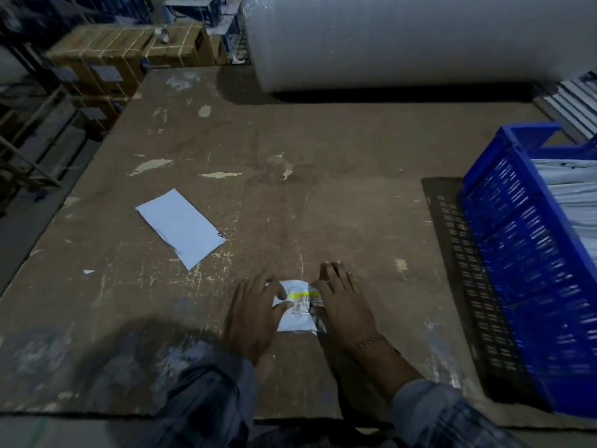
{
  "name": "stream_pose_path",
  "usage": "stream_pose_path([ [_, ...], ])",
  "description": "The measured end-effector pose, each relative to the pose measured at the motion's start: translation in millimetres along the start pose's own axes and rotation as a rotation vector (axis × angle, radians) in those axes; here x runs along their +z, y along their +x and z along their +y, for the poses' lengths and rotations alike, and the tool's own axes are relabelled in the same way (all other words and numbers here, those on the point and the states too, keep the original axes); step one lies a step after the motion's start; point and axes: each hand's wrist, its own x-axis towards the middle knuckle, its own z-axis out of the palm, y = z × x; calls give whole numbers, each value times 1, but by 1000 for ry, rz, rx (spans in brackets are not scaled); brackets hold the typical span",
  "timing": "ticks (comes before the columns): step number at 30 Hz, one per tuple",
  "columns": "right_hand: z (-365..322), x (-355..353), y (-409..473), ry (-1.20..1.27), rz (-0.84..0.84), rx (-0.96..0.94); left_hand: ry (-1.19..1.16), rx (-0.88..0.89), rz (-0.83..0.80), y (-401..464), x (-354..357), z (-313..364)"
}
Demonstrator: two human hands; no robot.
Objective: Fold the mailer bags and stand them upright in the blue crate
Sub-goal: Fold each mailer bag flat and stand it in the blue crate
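Blue plaid sleeves [433, 412], wrist bracelet [370, 341]

Both hands are low in the centre of the frame, palms down, side by side. Left hand [255, 313] lies flat just left of centre, fingers stretched and pointing up and right, fingertips pressing down. Right hand [342, 302] sits just right of centre, fingers straight and close together, pointing toward the top of the frame. Both forearms run down to the bottom edge in bluish sleeves, a thin bracelet on the right wrist.

mailer bag [295, 305]: white, yellow stripe, barcode | crate [529, 260]: blue | table [290, 156]: brown, possibly scuffed pale
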Motion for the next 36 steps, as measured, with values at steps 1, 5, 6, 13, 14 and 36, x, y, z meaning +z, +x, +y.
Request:
stream_pose_path([
  [1, 3, -7, -3, 14, 5, -17, -26, -8, -6, -1, -2, 5],
  [5, 15, -54, -27, 0, -18, -22, -46, -62, -143, -5, -6, 45],
  [6, 20, -70, -35, 3, -5, 2, -47, -66, -116, -4, -9, 60],
  [13, 69, -212, -106, -114, 208, -19, -217, 175, 214, 5, -58, 210],
  [14, 80, -233, -120, -130, 271, -13, -225, 205, 262, 3, -65, 233],
  [36, 377, -379, -346, 235, 390, 348, -364, 347, -710, 50, 60, 531],
])
